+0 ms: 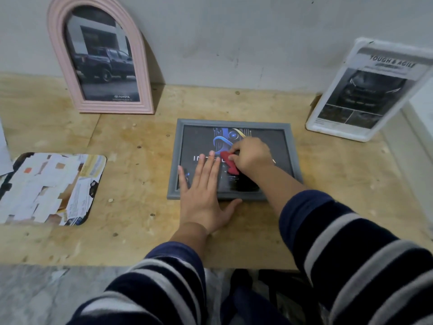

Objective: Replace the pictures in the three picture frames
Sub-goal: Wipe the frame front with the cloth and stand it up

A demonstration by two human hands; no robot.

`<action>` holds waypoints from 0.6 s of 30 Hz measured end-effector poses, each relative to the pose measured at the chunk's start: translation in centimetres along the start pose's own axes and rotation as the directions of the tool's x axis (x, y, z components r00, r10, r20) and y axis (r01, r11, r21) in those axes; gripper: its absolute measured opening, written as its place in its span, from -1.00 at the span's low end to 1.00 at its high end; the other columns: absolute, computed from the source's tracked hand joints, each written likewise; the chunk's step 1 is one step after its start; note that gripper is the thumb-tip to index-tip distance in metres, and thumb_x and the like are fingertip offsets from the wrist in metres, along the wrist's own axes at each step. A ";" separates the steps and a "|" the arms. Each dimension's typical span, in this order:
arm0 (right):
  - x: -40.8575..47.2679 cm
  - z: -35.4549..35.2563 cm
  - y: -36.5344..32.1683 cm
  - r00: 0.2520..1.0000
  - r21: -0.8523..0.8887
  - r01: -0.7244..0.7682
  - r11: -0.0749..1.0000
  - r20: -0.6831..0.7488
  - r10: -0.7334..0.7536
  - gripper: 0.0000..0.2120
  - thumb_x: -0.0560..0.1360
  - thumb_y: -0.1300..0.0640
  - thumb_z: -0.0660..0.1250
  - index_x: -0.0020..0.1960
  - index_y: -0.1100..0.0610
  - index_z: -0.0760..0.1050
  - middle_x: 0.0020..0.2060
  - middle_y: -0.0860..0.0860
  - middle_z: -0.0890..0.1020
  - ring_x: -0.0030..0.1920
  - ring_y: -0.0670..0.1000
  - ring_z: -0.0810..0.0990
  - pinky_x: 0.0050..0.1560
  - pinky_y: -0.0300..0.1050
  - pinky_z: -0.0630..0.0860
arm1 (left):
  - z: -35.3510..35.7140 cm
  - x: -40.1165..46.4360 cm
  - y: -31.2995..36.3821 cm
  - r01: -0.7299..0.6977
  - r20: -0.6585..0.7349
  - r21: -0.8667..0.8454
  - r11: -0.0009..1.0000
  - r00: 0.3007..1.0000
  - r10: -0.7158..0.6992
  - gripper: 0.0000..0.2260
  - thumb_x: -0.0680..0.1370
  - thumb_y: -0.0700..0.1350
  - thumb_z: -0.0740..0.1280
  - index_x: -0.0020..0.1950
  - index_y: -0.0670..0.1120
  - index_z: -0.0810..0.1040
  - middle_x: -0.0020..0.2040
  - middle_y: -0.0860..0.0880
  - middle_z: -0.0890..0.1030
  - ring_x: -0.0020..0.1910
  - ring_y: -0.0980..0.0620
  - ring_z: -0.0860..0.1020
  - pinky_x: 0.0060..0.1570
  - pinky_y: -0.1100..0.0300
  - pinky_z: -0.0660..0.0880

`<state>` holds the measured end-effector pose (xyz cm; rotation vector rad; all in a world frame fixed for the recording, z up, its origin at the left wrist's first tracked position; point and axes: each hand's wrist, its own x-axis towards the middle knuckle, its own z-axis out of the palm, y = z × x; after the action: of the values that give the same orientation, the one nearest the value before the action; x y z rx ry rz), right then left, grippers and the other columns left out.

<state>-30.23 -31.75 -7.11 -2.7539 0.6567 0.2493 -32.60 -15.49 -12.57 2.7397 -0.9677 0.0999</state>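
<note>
A grey rectangular picture frame (290, 146) lies flat on the wooden table (140, 160), holding a dark picture with a blue and gold emblem and white letters. My left hand (202, 193) rests flat on the frame's near left part, fingers spread. My right hand (250, 156) pinches a small red object (228, 161) over the middle of the picture. A pink arched frame (100, 55) with a dark truck photo leans on the wall at the back left. A white frame (365, 90) with a car advert leans at the back right.
A rounded board (46, 188) covered with torn paper scraps lies at the left of the table. A white box edge (419, 137) stands at the far right. The table's front edge runs below my forearms, with grey floor (35, 296) beyond.
</note>
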 end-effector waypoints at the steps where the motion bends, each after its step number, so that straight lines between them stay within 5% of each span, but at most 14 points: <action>1: -1.0 0.3 0.2 1.000 0.005 0.017 1.000 -0.016 -0.017 -0.77 0.54 0.02 0.32 0.16 0.01 0.62 0.14 0.07 0.60 0.17 0.13 0.54 0.08 -0.15 0.40 | 0.0 0.0 0.1 0.001 0.007 0.004 1.000 1.000 -0.001 -0.12 0.41 0.39 0.16 0.57 -0.09 0.06 0.59 0.00 0.03 0.57 -0.01 -0.02 0.44 -0.29 -0.14; 6: -5.0 1.6 1.1 0.996 0.035 0.065 0.997 -0.060 -0.063 -0.78 0.52 0.04 0.34 0.13 0.01 0.64 0.13 0.04 0.61 0.18 0.09 0.51 0.10 -0.13 0.36 | 0.0 0.0 0.1 0.008 0.032 0.035 0.999 0.999 -0.009 -0.11 0.41 0.41 0.11 0.57 -0.10 0.05 0.59 -0.01 0.02 0.57 -0.01 -0.04 0.44 -0.29 -0.12; 12: -5.2 -1.4 3.6 0.986 0.215 0.000 0.977 0.162 -0.036 -0.81 0.56 0.14 0.29 0.11 0.06 0.63 0.12 0.03 0.63 0.16 0.06 0.53 0.08 -0.19 0.39 | -0.2 -0.1 0.2 0.000 0.019 0.029 1.000 1.000 -0.001 -0.14 0.42 0.41 0.07 0.57 -0.09 0.12 0.59 0.00 0.05 0.57 0.00 -0.01 0.45 -0.27 -0.10; 16: -3.0 -3.9 5.2 0.997 0.325 -0.075 0.943 0.024 0.071 -0.88 0.57 0.19 0.24 -0.08 0.00 0.48 -0.13 -0.01 0.57 -0.16 0.03 0.51 -0.18 -0.17 0.35 | -0.2 -0.2 0.3 0.000 0.002 0.023 1.000 1.000 0.000 -0.15 0.42 0.41 0.09 0.57 -0.07 0.13 0.59 0.03 0.04 0.57 0.04 -0.04 0.47 -0.25 -0.13; 18: -1.1 -4.7 5.4 0.991 0.328 -0.099 0.939 -0.049 0.122 -0.82 0.58 0.19 0.20 -0.08 -0.02 0.53 -0.12 -0.03 0.58 -0.14 0.01 0.53 -0.14 -0.19 0.38 | -0.2 -0.2 0.5 0.005 -0.006 0.019 1.000 1.000 -0.005 -0.16 0.41 0.42 0.11 0.56 -0.05 0.15 0.59 0.05 0.03 0.57 0.05 -0.05 0.47 -0.23 -0.16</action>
<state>-33.22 -37.48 -3.76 -2.4210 0.7943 0.0619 -33.02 -15.71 -12.32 2.7572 -0.9635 0.1176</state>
